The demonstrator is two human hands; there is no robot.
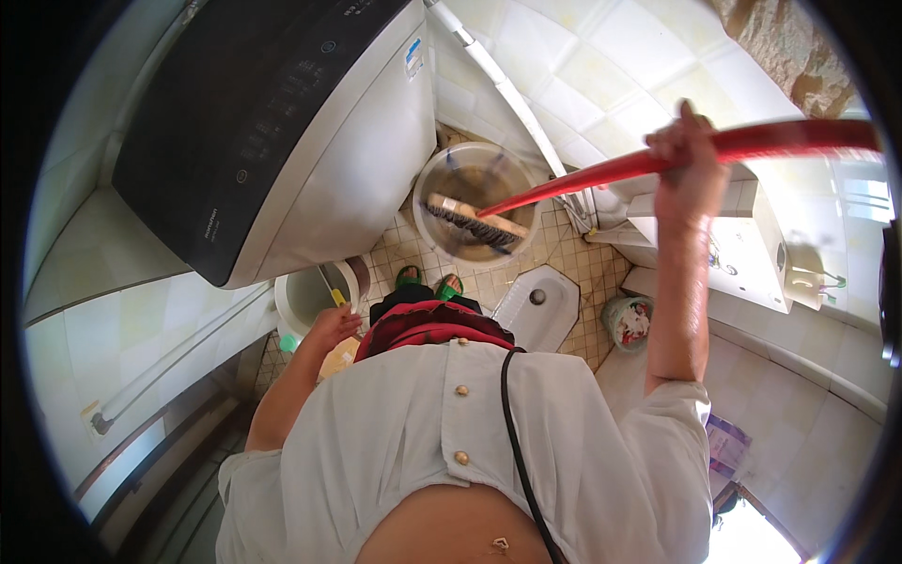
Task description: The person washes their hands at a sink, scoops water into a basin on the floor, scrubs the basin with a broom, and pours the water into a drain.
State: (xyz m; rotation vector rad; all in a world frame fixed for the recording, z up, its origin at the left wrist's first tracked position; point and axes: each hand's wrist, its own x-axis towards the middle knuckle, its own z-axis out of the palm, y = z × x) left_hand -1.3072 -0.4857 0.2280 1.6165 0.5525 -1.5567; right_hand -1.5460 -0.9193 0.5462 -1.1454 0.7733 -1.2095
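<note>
My right hand [687, 166] is raised and wrapped around the red pole [606, 173] of a floor brush. The pole slants down to the wooden brush head [472, 211], which has dark bristles and sits inside a large round tub [423, 176]. The tub seems to hold murky water. My left hand [338, 328] hangs at my side with nothing in it, its fingers loosely extended. Just beyond it, a yellow-handled tool [338, 297] leans in a pale bucket [285, 299]; in this view hand and handle nearly meet, and I cannot tell whether they touch.
A top-loading washing machine [338, 169] stands left of the tub. White pipes [518, 106] run down the tiled wall. A squat toilet [525, 303] is set in the floor, near a waste bin [624, 324]. A white wall-side box [747, 247] stands below my right hand.
</note>
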